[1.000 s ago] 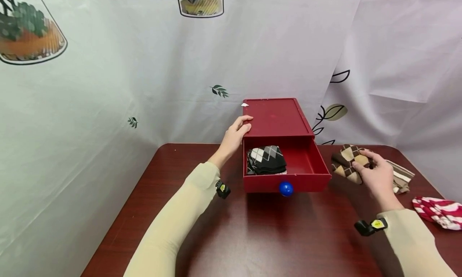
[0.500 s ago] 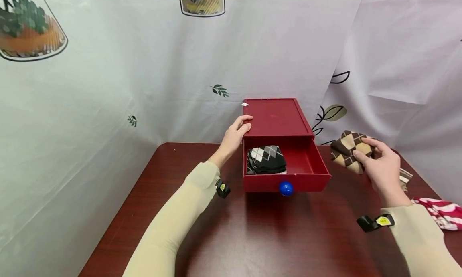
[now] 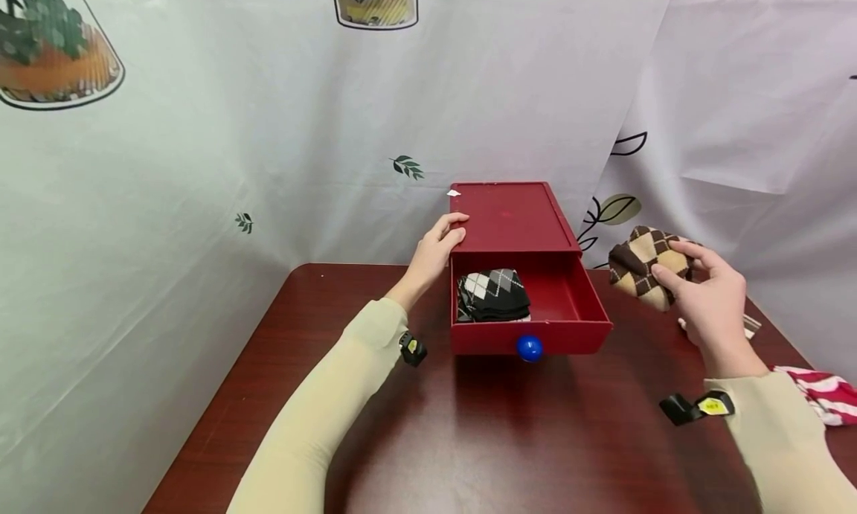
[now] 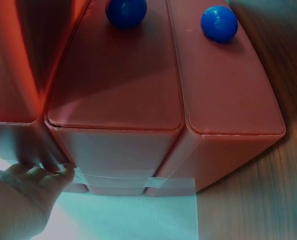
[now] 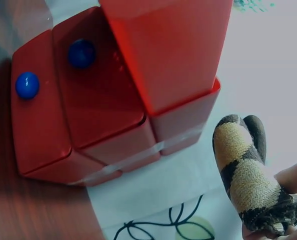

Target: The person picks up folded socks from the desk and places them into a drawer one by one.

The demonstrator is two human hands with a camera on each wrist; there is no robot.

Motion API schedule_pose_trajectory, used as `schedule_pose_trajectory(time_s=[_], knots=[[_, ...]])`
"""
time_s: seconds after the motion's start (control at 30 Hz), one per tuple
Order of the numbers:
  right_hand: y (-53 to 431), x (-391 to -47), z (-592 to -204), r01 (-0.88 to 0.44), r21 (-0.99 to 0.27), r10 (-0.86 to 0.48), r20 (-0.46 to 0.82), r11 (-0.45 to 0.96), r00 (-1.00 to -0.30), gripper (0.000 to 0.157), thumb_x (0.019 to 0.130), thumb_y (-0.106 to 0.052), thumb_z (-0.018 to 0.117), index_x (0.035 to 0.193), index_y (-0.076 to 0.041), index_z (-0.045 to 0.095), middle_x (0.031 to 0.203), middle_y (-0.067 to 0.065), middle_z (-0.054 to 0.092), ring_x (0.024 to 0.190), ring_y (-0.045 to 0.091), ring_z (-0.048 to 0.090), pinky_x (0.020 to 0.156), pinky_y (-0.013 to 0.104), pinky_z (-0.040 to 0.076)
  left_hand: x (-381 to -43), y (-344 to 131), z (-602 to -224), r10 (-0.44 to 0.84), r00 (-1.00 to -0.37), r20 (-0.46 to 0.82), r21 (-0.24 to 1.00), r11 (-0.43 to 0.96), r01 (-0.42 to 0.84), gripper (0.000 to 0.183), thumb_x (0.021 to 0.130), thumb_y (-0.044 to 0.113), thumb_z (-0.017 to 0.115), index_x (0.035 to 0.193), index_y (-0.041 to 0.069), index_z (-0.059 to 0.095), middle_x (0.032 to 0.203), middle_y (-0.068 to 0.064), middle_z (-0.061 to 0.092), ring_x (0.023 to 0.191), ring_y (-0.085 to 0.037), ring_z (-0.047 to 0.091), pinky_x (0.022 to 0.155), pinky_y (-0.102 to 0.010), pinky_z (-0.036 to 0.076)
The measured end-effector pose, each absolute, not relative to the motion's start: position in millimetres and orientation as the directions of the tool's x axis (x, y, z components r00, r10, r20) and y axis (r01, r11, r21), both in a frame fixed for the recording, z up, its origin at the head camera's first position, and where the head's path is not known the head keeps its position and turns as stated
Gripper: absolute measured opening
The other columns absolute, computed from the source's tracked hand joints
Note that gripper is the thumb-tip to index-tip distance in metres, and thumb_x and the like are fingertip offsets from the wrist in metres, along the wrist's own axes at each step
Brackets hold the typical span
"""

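Note:
My right hand [image 3: 715, 298] holds a folded pair of brown and tan argyle socks [image 3: 648, 267] above the table, right of the red drawer unit [image 3: 512, 216]. Thumb and fingers pinch the bundle, also visible in the right wrist view as rolled socks [image 5: 243, 172]. My left hand [image 3: 431, 257] rests on the unit's top left edge; the left wrist view has that hand [image 4: 31, 195] against its side. The top drawer [image 3: 565, 291] is pulled out. Folded black and grey argyle socks [image 3: 495, 294] lie in its left part. A blue knob [image 3: 530, 348] is on its front.
Red and white striped socks [image 3: 823, 391] lie at the table's right side. Striped brown socks [image 3: 751, 326] are mostly hidden behind my right hand. Two lower drawers with blue knobs [image 4: 219, 24] are closed. A printed white cloth [image 3: 321, 127] hangs behind the table [image 3: 375, 425].
My right hand has lifted the brown argyle socks up off the right of the table, away from the striped brown socks. My left hand has stayed on the drawer unit.

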State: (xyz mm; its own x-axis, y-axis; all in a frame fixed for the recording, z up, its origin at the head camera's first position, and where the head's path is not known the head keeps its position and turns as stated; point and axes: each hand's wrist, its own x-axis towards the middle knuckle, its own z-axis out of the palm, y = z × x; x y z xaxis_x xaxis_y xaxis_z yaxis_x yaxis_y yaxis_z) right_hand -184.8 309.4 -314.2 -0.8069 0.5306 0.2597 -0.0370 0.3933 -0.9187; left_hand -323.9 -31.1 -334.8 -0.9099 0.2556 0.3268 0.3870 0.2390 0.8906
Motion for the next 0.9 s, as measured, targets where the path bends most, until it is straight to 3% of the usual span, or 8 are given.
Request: schedule_pose_trajectory(time_s=[0.23, 0.5, 0.73, 0.9], knots=[[300, -184, -302, -0.015, -0.931, 0.57, 0.236, 0.364, -0.787, 0.049, 0.078, -0.016, 0.074, 0.125, -0.023, 0.061, 0.099, -0.006, 0.044, 0.08, 0.005, 0.044, 0.052, 0.011, 0.042, -324, -31, -336, 0.256, -0.909, 0.328, 0.89, 0.238, 0.389, 0.031, 0.092, 0.035, 0.051, 0.121, 0.03, 0.056, 0.125, 0.003, 0.055, 0.104, -0.011, 0.051, 0.088, -0.036, 0.038], [284, -180, -288, -0.09, -0.943, 0.532, 0.258, 0.321, -0.806, 0.048, 0.076, -0.011, 0.075, 0.122, -0.02, 0.063, 0.109, -0.008, 0.047, 0.103, 0.007, 0.037, 0.061, 0.008, 0.042, -325, -31, -336, 0.255, -0.909, 0.33, 0.887, 0.245, 0.391, 0.03, 0.092, 0.036, 0.051, 0.121, 0.032, 0.057, 0.128, 0.003, 0.054, 0.111, -0.009, 0.05, 0.092, -0.037, 0.037], [262, -175, -279, -0.179, -0.918, 0.453, 0.336, 0.355, -0.826, 0.045, 0.077, -0.009, 0.075, 0.119, -0.018, 0.065, 0.11, -0.007, 0.052, 0.095, 0.006, 0.044, 0.058, 0.009, 0.043, -325, -31, -336, 0.25, -0.911, 0.329, 0.887, 0.249, 0.389, 0.03, 0.092, 0.036, 0.05, 0.121, 0.032, 0.057, 0.127, 0.004, 0.054, 0.111, -0.009, 0.05, 0.092, -0.036, 0.037], [247, -172, -276, -0.222, -0.888, 0.375, 0.382, 0.403, -0.844, 0.044, 0.078, -0.011, 0.074, 0.121, -0.015, 0.063, 0.108, -0.005, 0.051, 0.079, 0.0, 0.054, 0.055, 0.012, 0.046, -325, -31, -336, 0.25, -0.909, 0.333, 0.888, 0.242, 0.391, 0.03, 0.092, 0.036, 0.051, 0.121, 0.031, 0.057, 0.127, 0.004, 0.055, 0.109, -0.009, 0.051, 0.092, -0.036, 0.037]])
